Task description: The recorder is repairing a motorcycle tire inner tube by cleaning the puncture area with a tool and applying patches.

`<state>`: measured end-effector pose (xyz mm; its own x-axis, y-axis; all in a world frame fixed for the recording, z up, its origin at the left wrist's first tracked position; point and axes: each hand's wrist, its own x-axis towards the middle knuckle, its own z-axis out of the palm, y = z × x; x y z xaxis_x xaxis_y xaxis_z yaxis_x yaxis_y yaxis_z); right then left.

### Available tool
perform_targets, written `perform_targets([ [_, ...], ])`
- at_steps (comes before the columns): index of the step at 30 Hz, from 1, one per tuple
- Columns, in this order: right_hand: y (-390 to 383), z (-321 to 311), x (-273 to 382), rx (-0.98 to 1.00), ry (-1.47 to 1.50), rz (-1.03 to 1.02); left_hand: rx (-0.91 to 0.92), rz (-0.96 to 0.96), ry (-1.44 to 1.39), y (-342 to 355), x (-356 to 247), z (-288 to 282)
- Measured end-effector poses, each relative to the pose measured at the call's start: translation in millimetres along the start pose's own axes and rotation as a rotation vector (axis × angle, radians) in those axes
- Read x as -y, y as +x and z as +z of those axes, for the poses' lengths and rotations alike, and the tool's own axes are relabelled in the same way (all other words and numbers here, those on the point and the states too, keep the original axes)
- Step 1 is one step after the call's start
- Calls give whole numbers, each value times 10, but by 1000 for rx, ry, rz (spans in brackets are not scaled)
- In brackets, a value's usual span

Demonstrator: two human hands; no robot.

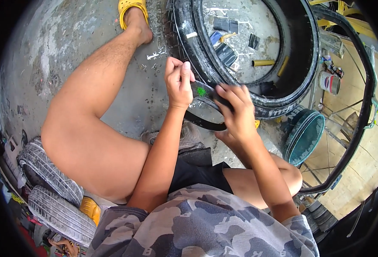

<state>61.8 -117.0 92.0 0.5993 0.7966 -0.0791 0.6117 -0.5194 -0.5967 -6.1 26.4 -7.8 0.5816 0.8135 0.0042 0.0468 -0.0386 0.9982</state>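
Between my hands stretches a black rubber inner tube (206, 124), its lower part curving in a loop below them. A bright green mark (201, 91) shows on its upper stretch. My left hand (180, 83) grips the tube at the left of the mark, thumb pointing up. To the right of the mark, my right hand (237, 105) is closed over the dark rubber, its fingers bent and somewhat blurred. Just beyond both hands, a large black tyre (244, 96) lies on the floor.
Inside the tyre's ring lie dark patches (226, 55) and a yellow stick (263, 63). A teal bucket (305, 137) and a paint can (329, 82) stand at the right, near a spoked wheel (360, 118). Worn tyres (60, 214) and a yellow clog (90, 210) are at lower left.
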Motion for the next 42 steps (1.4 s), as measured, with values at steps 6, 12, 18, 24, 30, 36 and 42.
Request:
perform_targets([
  [6,-166,9,-104,-145,-44,-33,1,86,-10,-3,88,89],
  [12,-490,-48,-312,-150,137,60,21,83,21,17,76,35],
  [18,126,205,137,-95,23,-53,-39,73,47,52,4,-170],
  [24,-726,103,-268,-285,207,195,40,51,-1,-58,149,108],
  [30,-723,164,-108,-354,515,379,-383,-164,342,-124,199,129],
  [36,-727,312,25,-379,139,73,-240,-638,315,-64,28,157],
  [42,-779,407,-98,-345,-327,-171,-32,-562,207,14,267,-77],
])
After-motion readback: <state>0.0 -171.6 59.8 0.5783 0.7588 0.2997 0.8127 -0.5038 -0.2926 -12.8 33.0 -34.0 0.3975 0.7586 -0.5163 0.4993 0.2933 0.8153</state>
